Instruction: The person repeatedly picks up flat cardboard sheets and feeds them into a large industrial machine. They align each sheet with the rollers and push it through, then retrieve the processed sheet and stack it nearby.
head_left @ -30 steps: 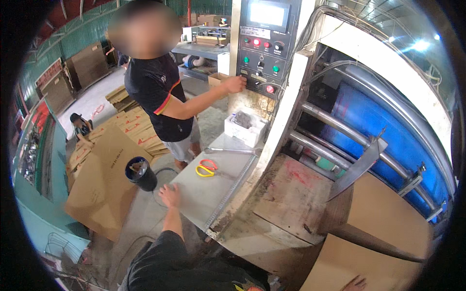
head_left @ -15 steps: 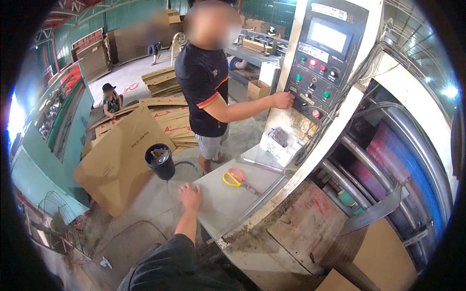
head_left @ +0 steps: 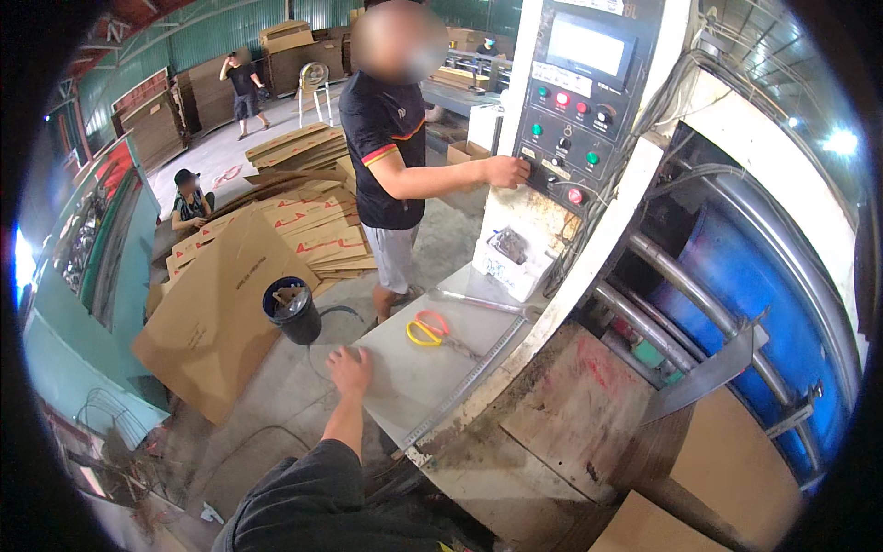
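roller (head_left: 763, 267), pinkish earlier, shows blue; left hand (head_left: 349, 373) spread, right hand unseen, can't tell

Our table (head_left: 391, 391), left of the rollers (head_left: 682, 280)
On it we see scissors (head_left: 447, 339) before a wrench (head_left: 478, 301), a ruler (head_left: 466, 383) along the right edge, a box (head_left: 506, 274) behind; a bucket (head_left: 300, 324) stands left.

Overhead lamp (head_left: 841, 142) glares upper right — screen (head_left: 589, 50) washed white — fisheye bends edges toward black corners

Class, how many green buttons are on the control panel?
3: topmost green button, leftmost green button, rightmost green button. The co-worker's hand may hide others.
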Tool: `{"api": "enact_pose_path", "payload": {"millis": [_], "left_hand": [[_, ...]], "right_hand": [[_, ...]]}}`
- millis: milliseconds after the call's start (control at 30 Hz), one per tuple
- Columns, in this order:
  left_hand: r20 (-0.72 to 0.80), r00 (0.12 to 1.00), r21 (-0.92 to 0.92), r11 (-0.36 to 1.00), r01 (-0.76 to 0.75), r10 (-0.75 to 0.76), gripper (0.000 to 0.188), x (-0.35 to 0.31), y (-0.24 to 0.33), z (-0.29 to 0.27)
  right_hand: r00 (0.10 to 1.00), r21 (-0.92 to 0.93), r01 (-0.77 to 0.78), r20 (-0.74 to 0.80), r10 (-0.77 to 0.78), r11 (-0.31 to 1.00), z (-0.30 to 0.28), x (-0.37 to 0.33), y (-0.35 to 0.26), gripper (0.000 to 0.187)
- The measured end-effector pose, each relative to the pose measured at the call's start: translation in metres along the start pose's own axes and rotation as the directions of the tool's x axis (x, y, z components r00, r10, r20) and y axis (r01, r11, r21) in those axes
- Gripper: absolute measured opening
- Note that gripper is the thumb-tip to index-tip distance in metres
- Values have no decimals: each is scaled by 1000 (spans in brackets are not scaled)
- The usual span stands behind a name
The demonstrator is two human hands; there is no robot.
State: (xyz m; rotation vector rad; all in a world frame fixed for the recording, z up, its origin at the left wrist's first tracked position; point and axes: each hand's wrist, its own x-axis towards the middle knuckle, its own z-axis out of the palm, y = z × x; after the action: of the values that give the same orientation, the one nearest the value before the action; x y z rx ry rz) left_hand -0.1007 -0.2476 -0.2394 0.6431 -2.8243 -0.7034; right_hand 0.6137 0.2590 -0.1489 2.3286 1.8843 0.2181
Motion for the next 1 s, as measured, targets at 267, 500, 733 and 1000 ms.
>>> {"api": "enact_pose_path", "payload": {"millis": [267,500,733,1000], "left_hand": [[-80,997,41,999,-4,7,64,1,0,0],[-82,996,-7,1000,-20,19,58,-3,1,0],[-44,999,34,999,-17,19,65,-1,2,-5],[-19,999,-18,999,35,-35,66,-6,8,-8]], "right_hand": [[713,-528,190,-506,-486,828,47,20,7,67],[852,103,268,-490,-185,958,27,13,22,66],[890,153,257,-421,-172,954,11,6,2,66],[901,163,260,-395,-178,952,1,11,-6,66]]}}
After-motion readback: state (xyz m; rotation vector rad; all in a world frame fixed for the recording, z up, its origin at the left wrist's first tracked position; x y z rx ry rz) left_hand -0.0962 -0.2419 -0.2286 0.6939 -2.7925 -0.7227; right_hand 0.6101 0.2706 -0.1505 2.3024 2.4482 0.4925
